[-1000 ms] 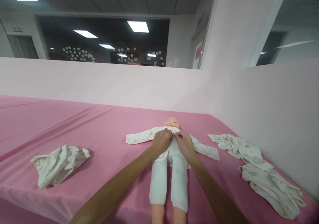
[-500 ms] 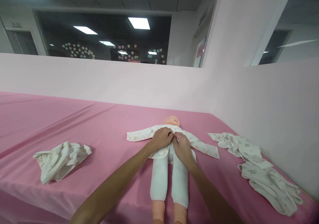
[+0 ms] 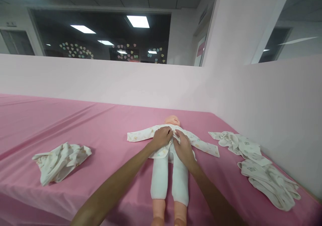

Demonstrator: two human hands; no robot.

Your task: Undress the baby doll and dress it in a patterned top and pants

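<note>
A doll (image 3: 172, 120) lies on its back, head away from me, in a white patterned top (image 3: 143, 134) with both sleeves spread and white trousers (image 3: 159, 182). My left hand (image 3: 163, 137) is closed on the front edge of the top at the chest. Beside it my right hand (image 3: 183, 147) rests on the same front, its thumb and forefinger somewhat apart at the cloth. The fingertips of the two hands nearly meet. Whatever small part of the top lies between them is too small to make out.
A crumpled patterned cloth (image 3: 61, 162) lies on the pink sheet (image 3: 105, 128) at the left. More white garments (image 3: 269, 182) lie spread along the right side near the wall (image 3: 284, 118). A low wall (image 3: 100, 81) with a window above closes off the back.
The fingers of my right hand have spread from a pinch near the top's front edge. My left hand stays at the chest, its fingers more curled. The whole view has shifted slightly.
</note>
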